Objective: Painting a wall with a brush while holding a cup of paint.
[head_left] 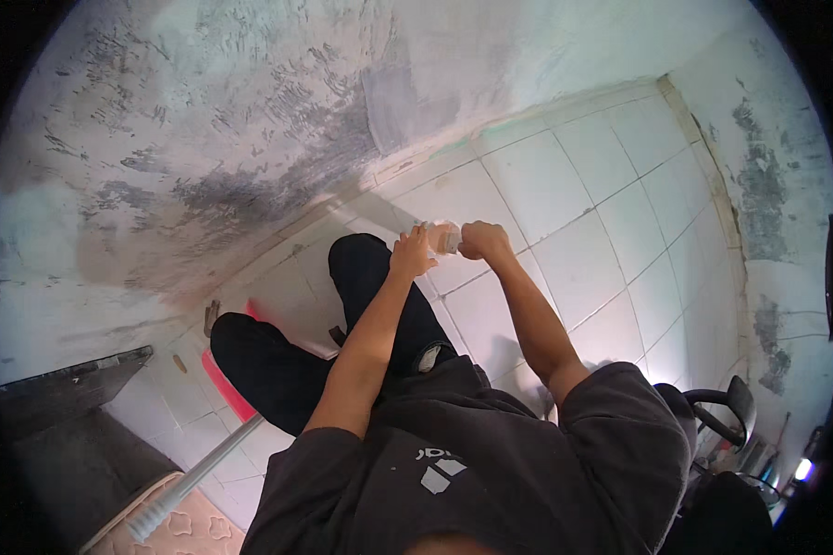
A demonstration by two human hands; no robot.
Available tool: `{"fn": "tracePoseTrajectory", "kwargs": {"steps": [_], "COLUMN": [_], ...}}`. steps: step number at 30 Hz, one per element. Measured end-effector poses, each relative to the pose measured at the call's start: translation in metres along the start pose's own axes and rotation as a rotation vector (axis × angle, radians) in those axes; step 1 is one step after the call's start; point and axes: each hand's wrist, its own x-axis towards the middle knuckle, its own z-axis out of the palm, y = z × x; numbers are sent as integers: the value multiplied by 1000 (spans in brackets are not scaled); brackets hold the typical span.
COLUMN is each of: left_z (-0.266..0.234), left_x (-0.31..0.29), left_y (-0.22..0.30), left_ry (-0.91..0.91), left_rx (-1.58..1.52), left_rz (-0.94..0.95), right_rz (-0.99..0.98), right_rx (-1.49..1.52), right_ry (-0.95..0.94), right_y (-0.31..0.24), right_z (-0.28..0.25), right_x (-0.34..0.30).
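My left hand [412, 252] is at the left side of a small, round, pale container [442, 227] with something pinkish-brown in it. Its fingers curve along the container's side and the thumb is spread toward me. On the right, my right hand [483, 240] is closed in a fist beside the rim. A small flat greyish-brown piece [451, 243] shows between the fist and the container. Whether it is a tool's blade or a brush I cannot tell, and the fist hides whatever it grips. Both hands are held above the floor tiles, in front of my knees.
White floor tiles [583, 217] run to a wall with patchy, peeling paint [250, 166]. Under my leg a pink edge [227, 379] shows. A metal pole [199, 472] lies lower left by a dark piece of furniture [83, 435] and a patterned mattress [194, 523]. Black chair parts [736, 412] stand lower right.
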Motion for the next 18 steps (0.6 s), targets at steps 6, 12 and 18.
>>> {"fn": "tracePoseTrajectory", "kwargs": {"steps": [6,12,18], "left_z": [-8,-7,-10], "left_x": [0,-1,0], "left_y": [0,0,-2], "left_ry": [-41,5,-20], "left_rx": [-93,-78,-107], "left_rz": [-23,-19,-24], "right_rz": [19,33,29], "right_rx": [-31,-50,5], "right_ry": [-38,-46,-19], "right_y": [-16,-19,-16], "right_z": [-5,2,5], "right_x": [19,33,31]}}
